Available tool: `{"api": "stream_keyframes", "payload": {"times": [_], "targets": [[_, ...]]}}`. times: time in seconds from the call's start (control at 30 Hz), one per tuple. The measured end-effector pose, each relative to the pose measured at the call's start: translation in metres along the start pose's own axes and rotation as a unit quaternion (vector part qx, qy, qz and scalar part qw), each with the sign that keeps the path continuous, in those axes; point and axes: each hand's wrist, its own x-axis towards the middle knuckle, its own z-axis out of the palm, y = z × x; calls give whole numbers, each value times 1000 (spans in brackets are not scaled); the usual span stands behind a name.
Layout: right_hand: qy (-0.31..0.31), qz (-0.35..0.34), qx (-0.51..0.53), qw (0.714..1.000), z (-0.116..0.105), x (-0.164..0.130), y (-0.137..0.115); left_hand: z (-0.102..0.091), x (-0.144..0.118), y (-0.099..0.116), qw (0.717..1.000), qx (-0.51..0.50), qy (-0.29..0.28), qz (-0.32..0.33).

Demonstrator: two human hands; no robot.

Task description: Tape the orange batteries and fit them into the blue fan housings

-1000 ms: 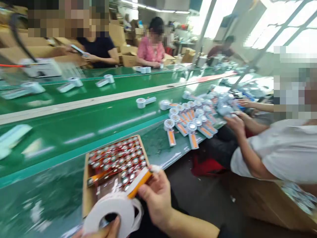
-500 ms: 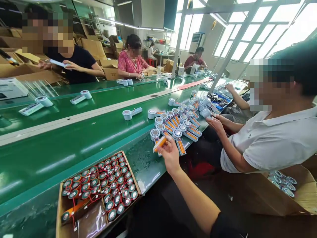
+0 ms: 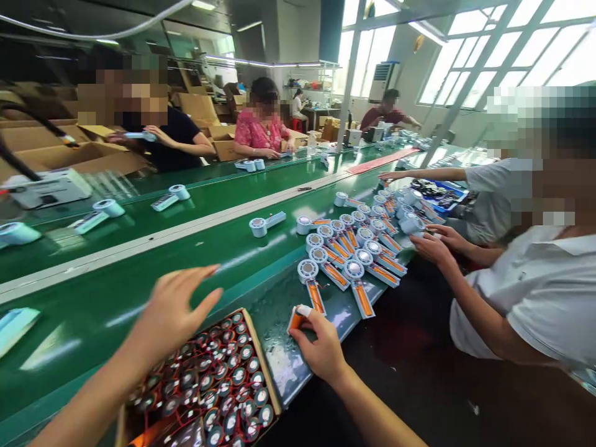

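My right hand (image 3: 321, 344) pinches an orange cylindrical battery (image 3: 295, 320) above the near edge of the bench. Fingers hide most of the battery. My left hand (image 3: 174, 310) is open and holds nothing, with thumb and fingers apart over the far side of a cardboard box (image 3: 264, 357). Packed upright in that box are many orange batteries (image 3: 239, 375) with dark round ends and red wires. Just beyond my right hand lies a cluster of pale blue handheld fan bodies (image 3: 354, 269), their open handles showing orange batteries inside.
A green conveyor belt (image 3: 223, 248) runs along the bench, carrying a single fan body (image 3: 259, 227). A co-worker in a white shirt (image 3: 516, 279) sits close on the right, handling a fan part. Other people work across the belt. A blue tray (image 3: 454, 194) holds dark parts.
My left hand has come into view over the box. My right hand has drawn back from the fan bodies, keeping the battery. The view has shifted, and a further co-worker's arm reaches toward the fans.
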Motion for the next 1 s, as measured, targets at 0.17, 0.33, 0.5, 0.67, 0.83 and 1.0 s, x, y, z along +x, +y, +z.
{"api": "stream_keyframes", "payload": {"times": [0.17,0.33,0.5,0.67,0.83,1.0], "targets": [[9,-49,-70,996,0,-12,3,121,115,-6,937,0,-286,-201],[16,-62,-90,994,-2,-9,5,187,159,2,916,-8,-295,-270],[11,-80,-79,994,6,1,-3,177,141,-19,933,-21,-253,-255],[-1,-30,-19,999,9,16,-4,154,120,-66,955,-23,-241,-170],[12,-12,17,1000,8,21,-2,143,52,-117,962,-73,-264,-17],[1,8,-8,1000,10,23,0,146,-9,-132,963,-102,-249,11]]}}
